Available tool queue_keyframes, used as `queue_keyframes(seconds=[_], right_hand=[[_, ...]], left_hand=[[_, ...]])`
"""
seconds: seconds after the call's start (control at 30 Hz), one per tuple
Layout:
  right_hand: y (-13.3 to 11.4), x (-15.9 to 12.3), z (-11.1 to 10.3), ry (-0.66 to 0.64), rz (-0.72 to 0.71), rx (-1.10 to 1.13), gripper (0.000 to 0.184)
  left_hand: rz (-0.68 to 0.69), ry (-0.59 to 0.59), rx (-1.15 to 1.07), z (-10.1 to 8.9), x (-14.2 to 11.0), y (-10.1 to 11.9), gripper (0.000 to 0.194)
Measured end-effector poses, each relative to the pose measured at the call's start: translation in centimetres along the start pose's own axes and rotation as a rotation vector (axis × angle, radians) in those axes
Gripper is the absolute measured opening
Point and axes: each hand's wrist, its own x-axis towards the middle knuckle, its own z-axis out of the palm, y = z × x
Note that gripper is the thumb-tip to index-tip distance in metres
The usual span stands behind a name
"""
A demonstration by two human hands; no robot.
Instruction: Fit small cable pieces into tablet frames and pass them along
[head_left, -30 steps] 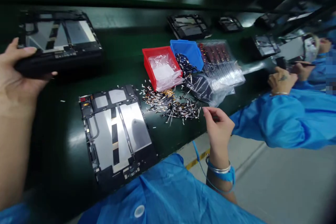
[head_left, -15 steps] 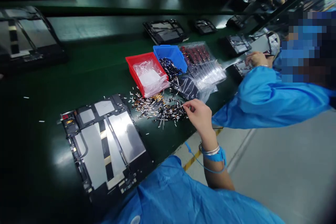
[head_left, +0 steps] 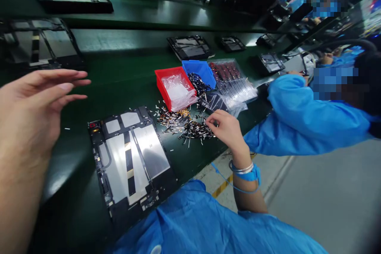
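Observation:
My left hand point(head_left: 44, 99) hangs over the bench at the left, fingers stretched and apart, holding nothing. At the right edge of a pile of small cables and connectors point(head_left: 196, 130), my right hand point(head_left: 226, 127) has thumb and forefinger pinched together. Whatever is between these fingertips is too small to make out. A blue strap and a silvery bangle circle my right wrist. Between my hands lies an opened tablet point(head_left: 149, 151), its metal plates and black ribbon cable facing up.
Behind the pile stand a red bin point(head_left: 166, 91) with a plastic bag and a blue bin point(head_left: 205, 72) of black cables. A clear tray point(head_left: 235, 81) of parts adjoins them. More opened tablets point(head_left: 190, 46) line the back. A co-worker's blue sleeve point(head_left: 312, 115) is at right.
My left hand has come into view from the left, fingers spread. My right hand stays pinched by the pile. The view has shifted, so the bench scene sits further right and lower.

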Motion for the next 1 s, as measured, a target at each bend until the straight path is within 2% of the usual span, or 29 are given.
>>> queue_keyframes(seconds=[0.1, 0.17, 0.27, 0.4, 0.5, 0.6, 0.63, 0.7, 0.8, 0.9, 1.0], right_hand=[[0.3, -0.6, -1.0, 0.103, -0.035, -0.022, 0.015], [0.4, -1.0, -1.5, 0.161, -0.045, 0.017, 0.015], [-0.6, -1.7, -2.2, 0.251, -0.104, 0.134, 0.015], [-3.8, -2.2, -2.6, 0.31, -0.379, 0.271, 0.015], [-6.4, -1.6, -2.3, 0.329, -0.603, 0.321, 0.016], [-7.9, -0.2, -1.8, 0.37, -0.715, 0.265, 0.018], [-8.3, 0.3, -1.7, 0.388, -0.732, 0.242, 0.018], [-8.8, 1.0, -1.3, 0.426, -0.743, 0.206, 0.018], [-9.7, 1.3, -0.8, 0.481, -0.687, 0.193, 0.02], [-10.7, 0.9, -0.3, 0.515, -0.609, 0.247, 0.022], [-11.7, 0.6, 0.3, 0.474, -0.601, 0.284, 0.019]], left_hand=[[-0.109, -0.085, -0.183, 1.0, -1.9, 2.7, 0.022], [-0.183, -0.228, -0.197, 1.3, -3.0, 3.6, 0.02], [-0.252, -0.429, -0.186, 1.7, -4.1, 3.7, 0.019], [-0.131, -0.623, -0.125, 3.1, -5.6, 3.3, 0.025], [-0.065, -0.78, -0.185, 4.2, -6.8, 3.3, 0.028], [-0.157, -0.952, -0.236, 4.7, -7.5, 3.4, 0.027], [-0.207, -0.976, -0.26, 4.8, -7.5, 3.3, 0.027], [-0.31, -0.958, -0.33, 4.8, -7.6, 3.1, 0.024], [-0.414, -0.866, -0.434, 4.9, -7.4, 2.7, 0.019], [-0.442, -0.777, -0.489, 5.0, -7.4, 2.4, 0.019], [-0.438, -0.704, -0.537, 5.1, -7.4, 2.3, 0.016]])
